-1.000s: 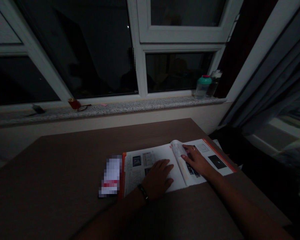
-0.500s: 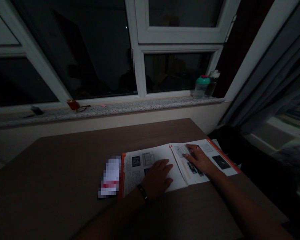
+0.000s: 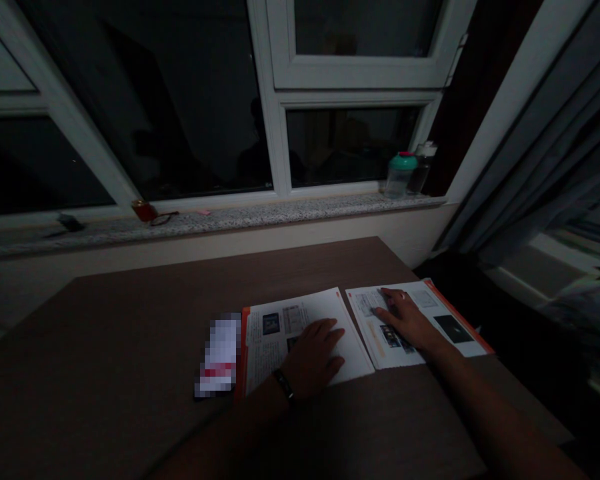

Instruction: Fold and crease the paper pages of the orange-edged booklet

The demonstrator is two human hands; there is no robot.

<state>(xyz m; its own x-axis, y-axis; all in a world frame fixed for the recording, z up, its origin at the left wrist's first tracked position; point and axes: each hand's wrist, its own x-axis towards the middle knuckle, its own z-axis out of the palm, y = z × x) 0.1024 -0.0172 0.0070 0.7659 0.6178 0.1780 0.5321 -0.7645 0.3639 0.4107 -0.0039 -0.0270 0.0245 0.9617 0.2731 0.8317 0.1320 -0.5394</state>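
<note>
Two printed page sections with text, pictures and orange outer edges lie side by side on the table, a narrow gap between them. My left hand [image 3: 313, 357], a dark band at its wrist, rests on the left page section [image 3: 267, 357] with fingers stretched out. On the right page section [image 3: 453, 328] my right hand [image 3: 405, 320] lies with its thumb and fingers apart; a ring shows on one finger. Neither hand grips anything. Left of the pages is a flat, phone-like object [image 3: 220, 353] whose surface is blurred into blocks.
The brown table [image 3: 130, 333] meets the wall under a speckled windowsill [image 3: 280, 212]. On the sill stand a teal-lidded bottle [image 3: 400, 175], a clear bottle [image 3: 423, 167], a small amber jar [image 3: 143, 211] and a dark small item [image 3: 70, 222]. A grey curtain [image 3: 525, 147] hangs at right.
My right hand has slid right with the right page section, so it now lies apart from the left one, bare table showing between. My left hand has stayed in place.
</note>
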